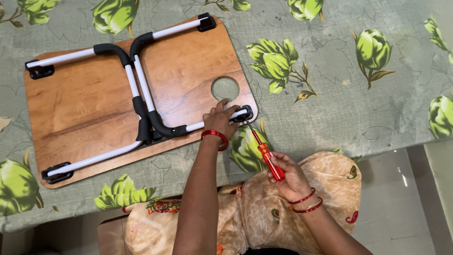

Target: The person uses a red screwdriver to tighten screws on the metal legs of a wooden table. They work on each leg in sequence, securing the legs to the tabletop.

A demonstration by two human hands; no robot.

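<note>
- Head cam is showing a screw-driving step: right hand is gripping a red-handled screwdriver, tip at the black leg bracket on the upturned wooden lap table's near corner.
- Left hand is pressing flat, steadying the bracket.
- Next, I'd guess, is keeping the tip seated while twisting.
- Both forearms are reaching forward, wrists bent.

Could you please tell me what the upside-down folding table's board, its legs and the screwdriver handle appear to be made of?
The board looks like wood or wood-grain laminate: brown grain pattern, smooth matte face. The legs seem to be white-coated metal tubes with black, probably plastic or foam, bend sleeves. The screwdriver handle looks like translucent orange-red plastic, glossy. The right hand holds it; the left hand rests on the leg.
</note>
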